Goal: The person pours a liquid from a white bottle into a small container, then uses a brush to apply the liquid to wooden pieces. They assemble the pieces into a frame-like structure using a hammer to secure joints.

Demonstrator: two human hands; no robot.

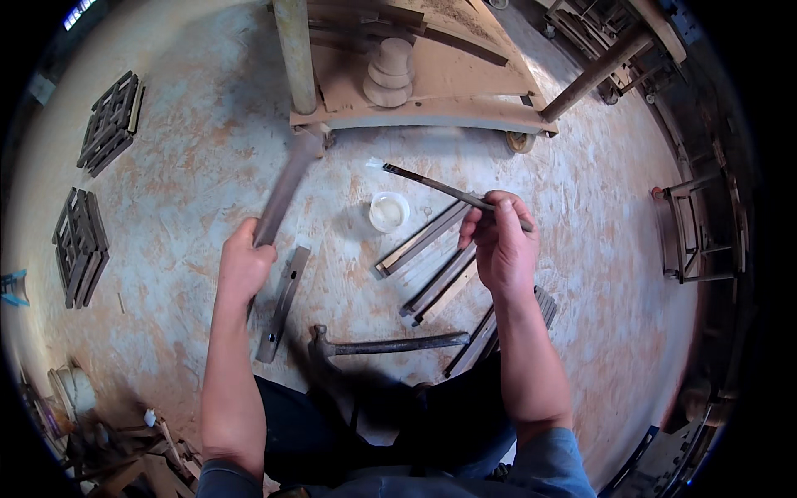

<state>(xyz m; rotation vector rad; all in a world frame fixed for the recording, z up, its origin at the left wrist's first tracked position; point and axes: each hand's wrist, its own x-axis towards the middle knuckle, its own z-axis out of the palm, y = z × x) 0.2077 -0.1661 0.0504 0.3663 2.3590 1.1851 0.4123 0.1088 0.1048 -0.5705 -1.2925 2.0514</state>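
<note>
My left hand (246, 261) is closed around a dark wooden strip (286, 184), which slants up and away, its far end blurred. Between the fingers of my right hand (505, 241) is a thin dark stick (436, 184), pointing up and left; a pale patch shows at its tip, and I cannot tell whether it is on the stick or the floor. Below that tip stands a small white cup (388, 212) with whitish contents. A wooden piece with dark slots (285, 305) lies beside my left wrist. Nearer my knees is a hammer (390, 344).
Several wooden strips (440, 282) lie under and beside my right hand. A wheeled wooden cart (423, 119) carries turned wooden pieces (390, 73) and boards. Slatted frames (80, 247) are stacked at left. Scrap wood (149, 465) piles up at lower left, and a rack (701, 228) stands at right.
</note>
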